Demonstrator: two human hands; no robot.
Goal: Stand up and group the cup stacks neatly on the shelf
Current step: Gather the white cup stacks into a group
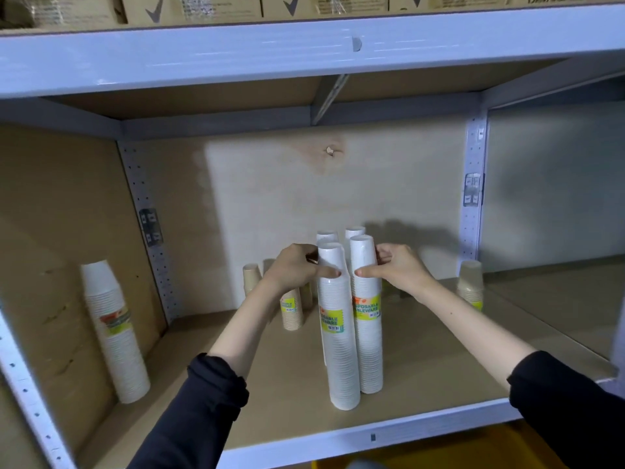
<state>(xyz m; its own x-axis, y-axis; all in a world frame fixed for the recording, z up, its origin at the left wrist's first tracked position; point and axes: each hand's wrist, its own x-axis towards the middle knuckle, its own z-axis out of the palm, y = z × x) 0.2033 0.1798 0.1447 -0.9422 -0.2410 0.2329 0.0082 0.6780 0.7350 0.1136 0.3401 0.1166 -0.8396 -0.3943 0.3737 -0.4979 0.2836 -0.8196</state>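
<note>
On a beige shelf board (422, 350) framed by white steel racking, seen from the head camera: four tall white cup stacks in clear sleeves, standing upright and pressed together near the middle. Front left stack (338, 333) and front right stack (367, 316) touching side by side, each banded with a yellow-green label; two rear stacks (354, 230) just behind, only their tops showing. Left hand (297, 269) cupped against the upper part of the front left stack, thumb laid across its face, fingers curled round the far side; right hand (399, 269) mirroring it on the front right stack, thumb forward, fingers hidden behind. Both hands partly closed, squeezing the cluster inward rather than lifting it. Likely light, thin-walled and top-heavy for their height, the slick wrap apt to slide under the skin; best held gently high up for steering, or lower down near the labels for moving without tipping. Elsewhere, a shorter white stack (115, 330) leaning against the left cardboard wall, well apart from the group; small brown cup stacks (291, 308) behind the left wrist and another (470, 282) at the right rear, none yet gathered in.
</note>
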